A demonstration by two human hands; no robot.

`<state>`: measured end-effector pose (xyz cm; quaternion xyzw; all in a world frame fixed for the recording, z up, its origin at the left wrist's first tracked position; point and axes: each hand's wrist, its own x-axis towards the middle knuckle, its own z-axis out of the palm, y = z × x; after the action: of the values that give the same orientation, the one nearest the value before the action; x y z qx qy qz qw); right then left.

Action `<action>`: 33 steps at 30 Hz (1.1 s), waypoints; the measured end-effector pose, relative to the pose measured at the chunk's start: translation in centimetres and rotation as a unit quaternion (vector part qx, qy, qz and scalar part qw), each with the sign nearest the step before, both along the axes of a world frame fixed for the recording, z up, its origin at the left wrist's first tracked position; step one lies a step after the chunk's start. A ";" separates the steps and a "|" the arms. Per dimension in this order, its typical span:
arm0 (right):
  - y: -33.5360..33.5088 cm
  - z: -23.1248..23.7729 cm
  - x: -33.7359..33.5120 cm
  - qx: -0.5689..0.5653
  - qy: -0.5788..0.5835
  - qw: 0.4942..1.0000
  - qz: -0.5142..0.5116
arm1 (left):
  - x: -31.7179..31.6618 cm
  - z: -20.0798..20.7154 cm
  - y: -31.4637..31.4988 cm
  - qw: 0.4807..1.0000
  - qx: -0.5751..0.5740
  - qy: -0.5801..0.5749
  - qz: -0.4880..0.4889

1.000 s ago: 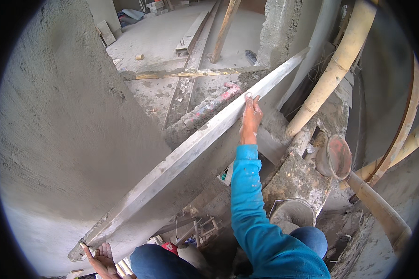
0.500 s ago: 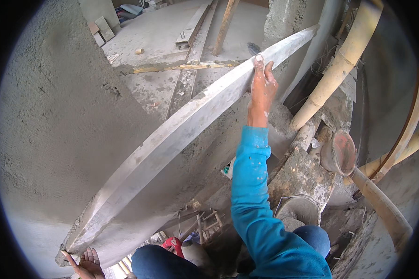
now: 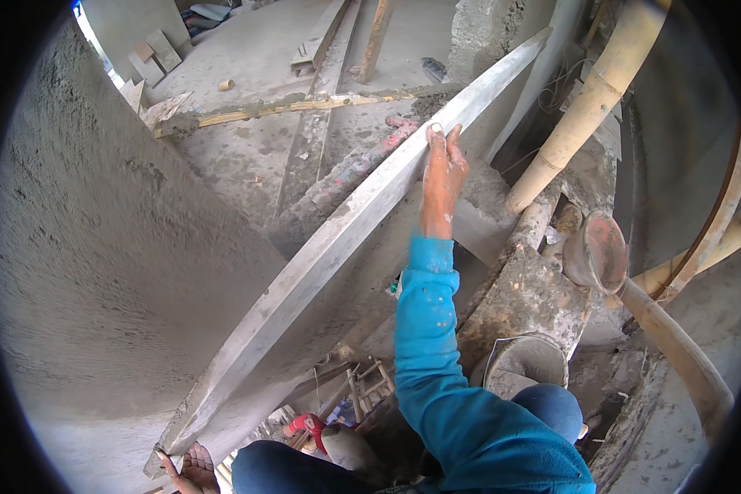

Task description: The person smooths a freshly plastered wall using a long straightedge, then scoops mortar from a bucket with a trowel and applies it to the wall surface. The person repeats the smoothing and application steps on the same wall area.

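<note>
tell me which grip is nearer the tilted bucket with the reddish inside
Right. The right grip, on the long bar's upper part, is up and left of the bucket; the left grip is at the bar's lower-left end, farther away.

I see the left hand (image 3: 196, 473) only to about the wrist, its forearm cut off at the near edge, and can't tell how firmly it grips the pale bar (image 3: 346, 230). Some fingers of the right hand (image 3: 443, 189) are hidden from me. A knee (image 3: 549, 412) covers part of the grey bucket (image 3: 547, 359). The red thing (image 3: 309, 428) near the middle is too small to name.
</note>
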<state>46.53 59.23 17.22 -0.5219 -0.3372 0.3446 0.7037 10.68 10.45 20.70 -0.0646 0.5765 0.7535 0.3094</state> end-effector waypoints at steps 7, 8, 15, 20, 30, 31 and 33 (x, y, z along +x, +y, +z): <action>-1.1 -6.1 1.1 -0.056 0.072 0.994 0.057 | -3.9 -8.7 -2.4 0.998 -0.009 -0.041 -0.042; -1.4 -6.0 0.9 -0.075 0.091 0.991 0.065 | -4.1 -9.1 -2.6 0.998 -0.007 -0.041 -0.036; -1.1 -12.8 1.2 -0.179 0.097 0.976 0.078 | -5.0 -11.8 -3.6 0.997 -0.024 -0.045 -0.050; -1.1 -18.7 2.0 -0.184 0.115 0.973 0.078 | -4.3 -13.2 -3.3 0.997 -0.044 -0.033 -0.054; -1.2 -22.4 1.6 -0.233 0.116 0.961 0.096 | -5.3 -19.0 -3.8 0.995 -0.022 -0.100 0.021; -1.4 -22.5 1.1 -0.234 0.119 0.960 0.100 | -5.9 -20.0 -4.4 0.994 -0.017 -0.104 0.032; -2.2 -22.9 0.6 -0.228 0.128 0.960 0.096 | -6.5 -21.6 -5.3 0.992 -0.015 -0.111 0.058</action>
<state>47.14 56.99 -5.65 -0.5847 -0.2053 0.5425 0.5672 4.17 5.16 -0.87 -0.1852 0.5450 0.7498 0.3264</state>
